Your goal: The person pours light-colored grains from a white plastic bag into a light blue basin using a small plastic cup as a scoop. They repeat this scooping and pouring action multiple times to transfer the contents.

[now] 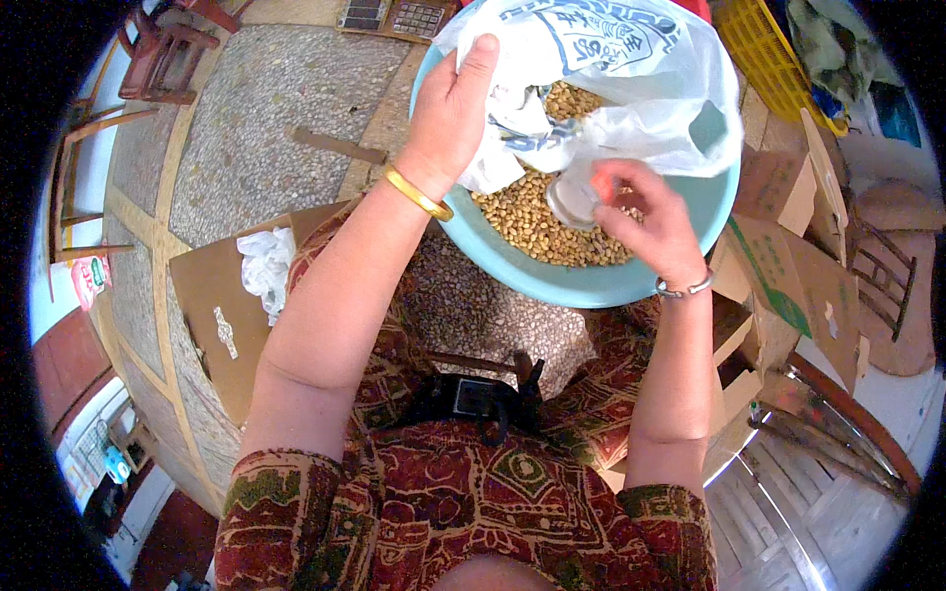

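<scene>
A light-blue basin (552, 288) holds a heap of small tan nuts or beans (522, 222). Over its far side lies a white plastic bag (680, 118) with blue print, its mouth gathered toward me. My left hand (451, 118) grips the bag's left edge, thumb up and fingers hidden behind the plastic. In my right hand (650, 222), slightly blurred, is a small clear cup (572, 202), tilted low over the nuts. Something orange-red shows by those fingers; I cannot make out whether it belongs to the cup.
Opened cardboard boxes (788, 266) stand to the right, with a yellow plastic crate (759, 59) beyond. On the left, a flat cardboard piece (212, 286) bears a crumpled white bag (266, 271). A wooden chair (168, 59) stands far left on the pebbled floor (276, 118).
</scene>
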Demonstrator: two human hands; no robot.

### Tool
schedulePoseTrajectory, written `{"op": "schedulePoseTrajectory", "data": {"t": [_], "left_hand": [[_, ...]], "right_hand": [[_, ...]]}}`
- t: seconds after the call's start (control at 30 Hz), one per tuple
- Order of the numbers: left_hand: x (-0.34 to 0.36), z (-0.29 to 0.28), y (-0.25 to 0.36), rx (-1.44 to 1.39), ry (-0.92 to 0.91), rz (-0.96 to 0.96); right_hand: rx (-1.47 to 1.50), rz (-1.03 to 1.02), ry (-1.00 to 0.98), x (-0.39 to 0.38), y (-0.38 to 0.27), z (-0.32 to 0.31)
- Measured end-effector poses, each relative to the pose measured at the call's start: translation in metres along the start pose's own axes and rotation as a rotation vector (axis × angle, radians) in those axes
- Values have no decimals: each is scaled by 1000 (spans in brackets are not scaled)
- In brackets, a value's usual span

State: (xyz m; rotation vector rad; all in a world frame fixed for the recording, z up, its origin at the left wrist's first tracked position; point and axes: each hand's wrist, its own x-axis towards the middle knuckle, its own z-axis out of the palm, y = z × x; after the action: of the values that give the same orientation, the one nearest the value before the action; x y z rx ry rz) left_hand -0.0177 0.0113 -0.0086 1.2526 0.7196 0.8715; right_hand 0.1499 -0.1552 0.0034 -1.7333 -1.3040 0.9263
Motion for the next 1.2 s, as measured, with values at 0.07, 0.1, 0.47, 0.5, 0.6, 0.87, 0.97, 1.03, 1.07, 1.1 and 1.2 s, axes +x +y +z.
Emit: {"op": "schedulePoseTrajectory", "data": {"t": [0.07,0.1,0.47,0.5,0.6,0.87,0.97,1.03,1.07,1.1,1.2], "left_hand": [[1,2,-2,-7,8,-6],[1,4,-2,-11,11,-2],[1,8,1,3,-18,22],[1,8,0,-2,-11,18],[0,6,2,-5,-13,14],[-2,4,2,-27,-29,10],[-1,4,1,-49,-40,-11],[-3,5,1,-75,-47,-55],[-4,6,2,-78,-49,-55],[-5,7,2,-80,-50,-55],[-7,8,4,-79,-55,-47]], "right_hand": [[-336,-73,-14,0,6,5],[-445,-104,40,1,13,7],[-448,16,-37,5,27,17],[-390,64,-52,4,28,15],[-240,231,-125,6,19,3],[453,341,-115,6,7,-22],[510,234,42,11,5,-18],[558,182,190,15,0,-12],[509,130,263,18,-1,-8],[459,77,334,22,-1,-4],[127,-86,477,32,6,0]]}}
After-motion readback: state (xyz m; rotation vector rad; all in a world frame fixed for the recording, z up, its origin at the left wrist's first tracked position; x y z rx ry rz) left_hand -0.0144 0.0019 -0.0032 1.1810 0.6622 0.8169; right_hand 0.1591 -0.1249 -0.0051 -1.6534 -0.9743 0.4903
